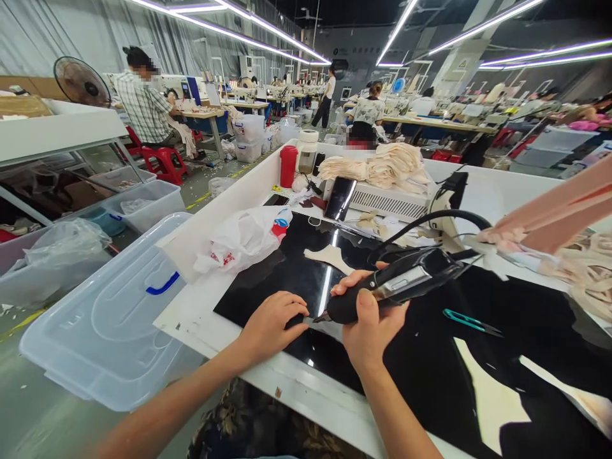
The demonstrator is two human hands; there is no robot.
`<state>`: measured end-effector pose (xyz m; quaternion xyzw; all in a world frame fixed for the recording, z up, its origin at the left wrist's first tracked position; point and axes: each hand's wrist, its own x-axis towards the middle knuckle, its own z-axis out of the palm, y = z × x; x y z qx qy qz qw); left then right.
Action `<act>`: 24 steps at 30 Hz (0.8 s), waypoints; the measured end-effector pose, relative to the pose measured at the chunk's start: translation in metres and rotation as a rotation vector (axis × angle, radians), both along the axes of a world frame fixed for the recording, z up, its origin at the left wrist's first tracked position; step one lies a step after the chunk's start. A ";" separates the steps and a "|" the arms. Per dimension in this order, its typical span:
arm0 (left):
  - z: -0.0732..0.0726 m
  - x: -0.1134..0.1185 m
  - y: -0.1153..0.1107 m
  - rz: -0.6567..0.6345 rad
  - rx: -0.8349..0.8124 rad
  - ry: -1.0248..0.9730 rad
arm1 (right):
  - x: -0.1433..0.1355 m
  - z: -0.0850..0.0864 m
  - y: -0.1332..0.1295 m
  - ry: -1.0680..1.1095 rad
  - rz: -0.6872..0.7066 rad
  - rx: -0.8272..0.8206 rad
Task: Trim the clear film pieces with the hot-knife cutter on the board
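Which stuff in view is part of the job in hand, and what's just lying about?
Likely in the job:
- black handheld tool, gripped by the right hand, its tip near the left hand
- cream pieces
- black board

Probably just lying about:
- plastic bag
- red cup

Unclear:
- teal snips, untouched

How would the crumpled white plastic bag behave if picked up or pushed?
The crumpled white plastic bag would probably sag, judging by its creased, thin film. Pushed, it might slide where it rests on the glossy black sheet.
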<state>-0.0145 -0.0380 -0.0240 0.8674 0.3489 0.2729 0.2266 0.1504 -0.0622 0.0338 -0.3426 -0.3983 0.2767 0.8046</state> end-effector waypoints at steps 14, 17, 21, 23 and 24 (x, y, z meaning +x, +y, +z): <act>0.000 0.001 -0.001 0.053 -0.048 -0.120 | -0.008 -0.006 0.009 -0.013 0.012 0.024; 0.000 0.002 -0.001 0.057 -0.040 -0.121 | -0.009 -0.008 0.009 -0.027 0.005 0.018; -0.001 0.002 0.000 0.052 -0.038 -0.127 | -0.010 -0.009 0.009 -0.033 -0.009 0.006; 0.000 0.001 -0.001 0.037 -0.048 -0.122 | -0.010 -0.008 0.009 -0.034 -0.004 0.007; 0.000 0.001 -0.001 0.026 -0.055 -0.112 | -0.009 -0.008 0.010 -0.030 0.001 0.009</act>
